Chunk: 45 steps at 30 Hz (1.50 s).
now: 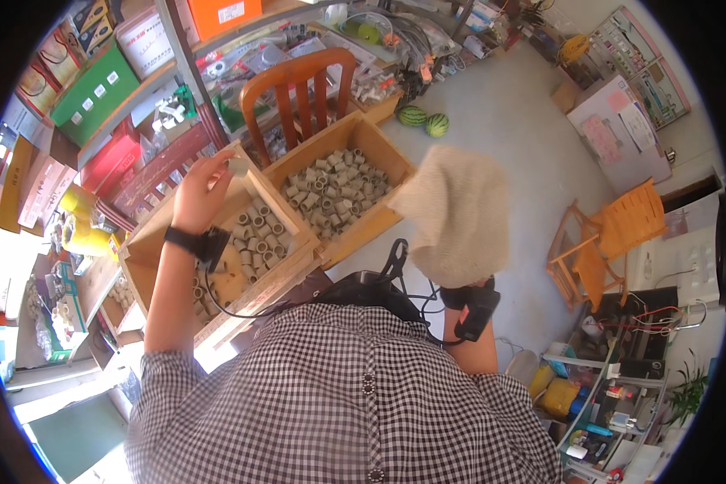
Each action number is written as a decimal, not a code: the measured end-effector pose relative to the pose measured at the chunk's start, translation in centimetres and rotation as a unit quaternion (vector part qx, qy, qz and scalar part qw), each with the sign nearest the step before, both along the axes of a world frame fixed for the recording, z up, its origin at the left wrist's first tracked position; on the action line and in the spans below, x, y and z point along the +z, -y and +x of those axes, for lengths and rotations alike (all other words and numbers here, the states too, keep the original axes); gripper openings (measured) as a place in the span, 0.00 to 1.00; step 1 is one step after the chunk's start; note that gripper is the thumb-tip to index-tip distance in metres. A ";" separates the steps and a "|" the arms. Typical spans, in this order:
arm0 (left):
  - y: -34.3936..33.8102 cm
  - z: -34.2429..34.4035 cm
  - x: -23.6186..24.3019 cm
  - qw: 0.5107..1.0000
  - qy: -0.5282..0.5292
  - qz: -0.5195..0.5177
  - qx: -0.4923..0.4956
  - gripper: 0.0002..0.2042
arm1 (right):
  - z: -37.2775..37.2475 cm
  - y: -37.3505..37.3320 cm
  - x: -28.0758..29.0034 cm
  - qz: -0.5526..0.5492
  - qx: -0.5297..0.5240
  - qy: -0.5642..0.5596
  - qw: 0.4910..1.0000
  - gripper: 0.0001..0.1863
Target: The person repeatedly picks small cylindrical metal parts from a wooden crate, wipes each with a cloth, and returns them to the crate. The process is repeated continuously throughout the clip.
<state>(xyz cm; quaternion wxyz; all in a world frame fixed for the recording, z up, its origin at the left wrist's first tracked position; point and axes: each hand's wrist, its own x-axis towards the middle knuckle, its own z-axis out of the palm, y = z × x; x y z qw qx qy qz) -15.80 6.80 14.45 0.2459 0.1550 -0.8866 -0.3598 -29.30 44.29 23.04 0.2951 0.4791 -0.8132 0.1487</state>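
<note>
My left hand (195, 198) is raised over the near wooden box (157, 234), with a black strap and device at the wrist. Between its thumb and fingertips it pinches a small pale grey pipe fitting (238, 167). Short grey pipe fittings (258, 240) lie loose in that box, on its bare wooden bottom. The adjoining wooden box (363, 234) is heaped with more of the same pieces. On the right, a beige knitted cloth (458, 214) covers my right hand, so its fingers are hidden; only the forearm (472, 352) and a black wrist device show below it.
A brown wooden chair (298, 73) stands behind the boxes, and cluttered shelves (129, 113) rise on the left. Two watermelons (424, 121) rest on the grey floor. An orange-brown chair (601, 242) stands at right, above a rack (605, 403) of tools. Black cables (415, 302) run near my waist.
</note>
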 end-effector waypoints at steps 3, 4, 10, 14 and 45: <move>-6.3 1.7 7.1 0.997 -0.064 -0.025 -0.038 0.17 | -1.3 1.5 -1.1 0.076 -0.007 0.057 0.995 0.38; -8.5 1.7 8.8 0.994 -0.089 -0.040 -0.052 0.17 | -1.7 2.0 -1.3 0.102 -0.003 0.073 0.992 0.40; -18.6 -2.5 13.1 0.970 -0.201 -0.091 -0.100 0.18 | -1.6 3.1 1.1 -0.089 0.201 0.387 0.896 0.30; -21.4 -4.2 13.2 0.964 -0.193 -0.153 -0.097 0.17 | -0.3 3.0 1.3 -0.302 0.228 0.741 0.555 0.20; -21.7 -2.8 12.4 0.969 -0.189 -0.106 -0.118 0.17 | -0.6 -0.4 0.8 -0.247 0.199 0.575 0.754 0.15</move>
